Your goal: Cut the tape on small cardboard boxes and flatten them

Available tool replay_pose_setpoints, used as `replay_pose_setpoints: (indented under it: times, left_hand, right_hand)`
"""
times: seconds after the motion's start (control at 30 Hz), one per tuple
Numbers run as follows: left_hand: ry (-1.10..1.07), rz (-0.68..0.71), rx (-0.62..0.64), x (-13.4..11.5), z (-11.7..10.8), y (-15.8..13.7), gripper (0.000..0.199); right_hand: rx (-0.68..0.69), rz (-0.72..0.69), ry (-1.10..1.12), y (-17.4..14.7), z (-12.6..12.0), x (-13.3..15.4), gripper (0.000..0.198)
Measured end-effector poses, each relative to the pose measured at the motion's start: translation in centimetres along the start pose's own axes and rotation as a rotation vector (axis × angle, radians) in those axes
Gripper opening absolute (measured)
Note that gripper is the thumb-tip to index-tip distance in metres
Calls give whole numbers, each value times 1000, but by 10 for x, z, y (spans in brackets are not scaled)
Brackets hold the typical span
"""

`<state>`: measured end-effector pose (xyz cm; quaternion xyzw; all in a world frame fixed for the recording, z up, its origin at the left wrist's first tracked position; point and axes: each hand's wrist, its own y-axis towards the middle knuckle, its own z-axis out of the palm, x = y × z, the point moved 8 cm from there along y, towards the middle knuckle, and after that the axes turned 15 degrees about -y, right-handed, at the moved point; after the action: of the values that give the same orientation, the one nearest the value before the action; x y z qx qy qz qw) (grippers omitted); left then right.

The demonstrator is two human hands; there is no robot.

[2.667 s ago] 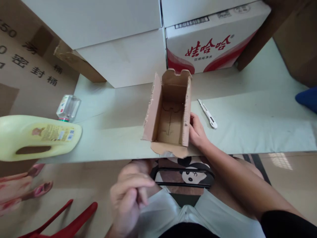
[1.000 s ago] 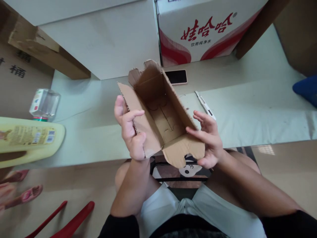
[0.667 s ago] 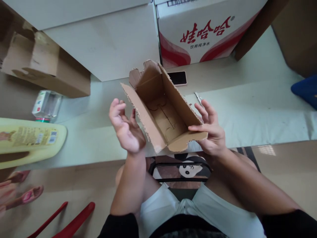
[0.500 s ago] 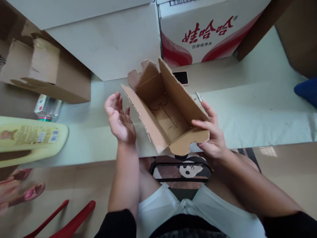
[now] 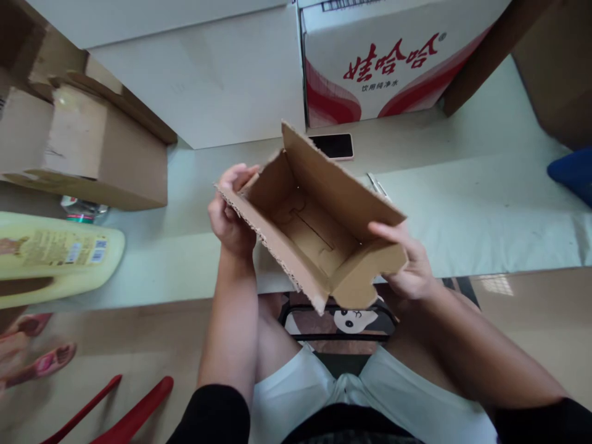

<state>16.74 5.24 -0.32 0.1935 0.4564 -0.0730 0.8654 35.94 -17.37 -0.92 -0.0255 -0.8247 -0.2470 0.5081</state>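
Observation:
An open brown cardboard box (image 5: 319, 228) with ragged cut edges is lifted above the near edge of the pale green table (image 5: 462, 203), tilted with its opening toward me. My left hand (image 5: 229, 209) grips the box's far left end. At the near right corner, my right hand (image 5: 409, 262) holds the box with the thumb over the rim. The inside of the box shows only its interlocked bottom flaps.
A phone (image 5: 333, 145) and a white utility knife (image 5: 377, 185) lie on the table behind the box. White cartons (image 5: 208, 68) and a red-printed carton (image 5: 393, 55) line the back. A yellow jug (image 5: 55, 259) and another cardboard box (image 5: 83, 148) are at left. A blue object (image 5: 573, 172) sits at right.
The box left the table and came up into both hands. My left hand, apart from it half a second ago, now grips its far left end. The box has turned and tilted.

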Motion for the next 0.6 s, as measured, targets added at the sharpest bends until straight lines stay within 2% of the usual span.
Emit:
replay_pose_setpoints:
  times: [0.07, 0.13, 0.27, 0.37, 0.47, 0.53, 0.6]
  left_hand:
    - [-87, 26, 12, -4, 3, -5, 49]
    - [-64, 66, 14, -6, 4, -8, 44]
    - [23, 149, 50, -6, 6, -11, 27]
    - [48, 173, 44, -4, 3, -10, 24]
    - [105, 132, 13, 1, -4, -9, 26]
    - [147, 106, -19, 5, -9, -8, 30]
    - [187, 122, -57, 5, -12, -8, 38]
  right_hand:
    - [-114, 43, -43, -1, -5, -8, 53]
    - [-195, 119, -94, -2, -8, -21, 56]
    - [-213, 207, -175, -2, -3, -36, 62]
    - [-242, 168, -96, -1, 2, -31, 73]
    - [-267, 122, -17, 1, 4, -23, 83]
    - [-263, 113, -43, 3, 2, -19, 74]
    - [-234, 88, -99, 5, 0, -16, 50]
